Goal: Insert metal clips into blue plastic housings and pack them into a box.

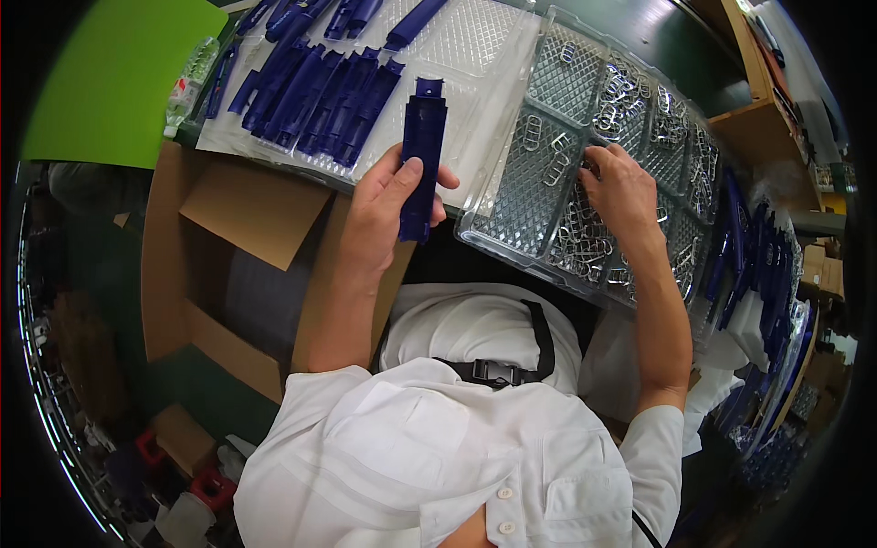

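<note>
My left hand (376, 203) grips a long dark blue plastic shell piece (424, 137), thumb on its face and fingers behind. The piece stands nearly upright in the view, its narrow notched end farthest from me. To the right, my right hand (625, 194) is over a clear compartment tray (513, 219). Its thumb and fingertips are pinched together at a divider; whatever they hold is hidden. Small silvery metal clips (581, 245) lie heaped in the near middle compartment and in those on the right. Only a few loose clips (555, 163) lie in the left compartments.
More blue shell pieces (315, 102) lie in rows on a whitish plastic sheet (470, 41) at the far left, near a clear bottle (187, 91). An open cardboard box (164, 274) stands below the table edge. Stacked blue parts (775, 260) are at the right.
</note>
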The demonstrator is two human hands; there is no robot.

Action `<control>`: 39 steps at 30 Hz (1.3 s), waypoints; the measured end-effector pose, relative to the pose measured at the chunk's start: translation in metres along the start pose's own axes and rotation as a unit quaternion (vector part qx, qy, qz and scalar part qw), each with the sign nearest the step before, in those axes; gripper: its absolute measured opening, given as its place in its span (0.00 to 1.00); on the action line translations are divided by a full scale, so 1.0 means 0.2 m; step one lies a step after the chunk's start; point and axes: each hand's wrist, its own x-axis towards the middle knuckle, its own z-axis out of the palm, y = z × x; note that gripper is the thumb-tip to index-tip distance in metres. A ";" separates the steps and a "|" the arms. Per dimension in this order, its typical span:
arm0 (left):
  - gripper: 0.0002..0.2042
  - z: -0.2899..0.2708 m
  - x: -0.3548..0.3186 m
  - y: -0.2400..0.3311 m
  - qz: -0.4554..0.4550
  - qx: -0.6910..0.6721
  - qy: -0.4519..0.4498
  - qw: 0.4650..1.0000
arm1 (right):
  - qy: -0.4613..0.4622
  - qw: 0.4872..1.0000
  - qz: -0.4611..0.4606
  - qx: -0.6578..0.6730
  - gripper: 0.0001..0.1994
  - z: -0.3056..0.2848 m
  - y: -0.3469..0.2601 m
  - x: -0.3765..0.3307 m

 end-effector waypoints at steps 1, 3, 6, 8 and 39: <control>0.16 0.01 -0.02 -0.01 -0.005 -0.016 -0.004 1.000 | -0.002 1.000 -0.006 0.003 0.14 0.00 0.01 0.01; 0.20 0.02 -0.03 -0.02 -0.016 -0.027 0.007 0.999 | 0.000 0.999 -0.027 -0.040 0.14 0.00 0.02 0.02; 0.25 0.02 -0.02 -0.03 -0.033 -0.053 -0.009 0.998 | 0.040 0.998 -0.013 -0.049 0.14 -0.01 0.04 0.02; 0.25 0.02 -0.02 -0.03 -0.035 -0.051 -0.017 0.998 | 0.081 0.996 -0.010 -0.045 0.13 -0.01 0.07 0.00; 0.25 -1.37 -0.41 0.21 0.178 -0.071 0.328 0.925 | 0.068 0.990 -0.073 0.098 0.13 -0.01 0.15 -0.10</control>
